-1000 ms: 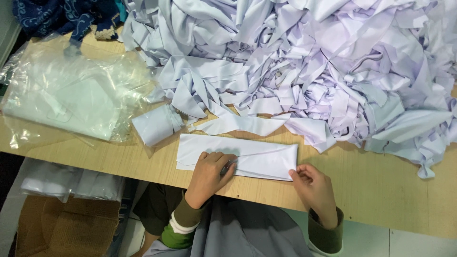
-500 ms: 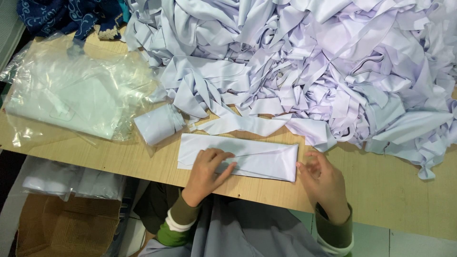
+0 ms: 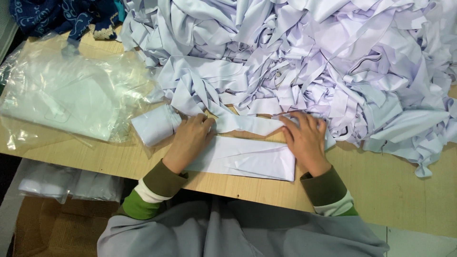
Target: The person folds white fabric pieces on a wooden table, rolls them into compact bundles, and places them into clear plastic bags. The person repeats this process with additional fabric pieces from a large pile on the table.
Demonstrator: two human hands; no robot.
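Both hands lie flat on a folded white cloth that sits near the front edge of the wooden bench. The left hand rests on the cloth's left end, palm down, its fingers close together and bent lightly over the upper edge; it pinches nothing that can be seen. The right hand presses on the cloth's right end, fingers spread and pointing away from the person, with the fingertips reaching a loose white strip that runs along the far side of the folded cloth. Whether the right fingertips grip that strip or only rest on it cannot be told.

Just left of the left hand, touching the folded cloth's corner, stands a small rolled white cloth in a clear wrapper. Further left lies a large clear plastic bag with flat white cloth inside it. Behind the hands a big heap of white cloth strips covers most of the bench's far half and right side. At the far left corner is a piece of dark blue patterned fabric.

The person wears olive sleeves with green and white cuffs and has grey cloth over the lap. Below the bench on the left sits a cardboard box, with more bagged white cloth above it.
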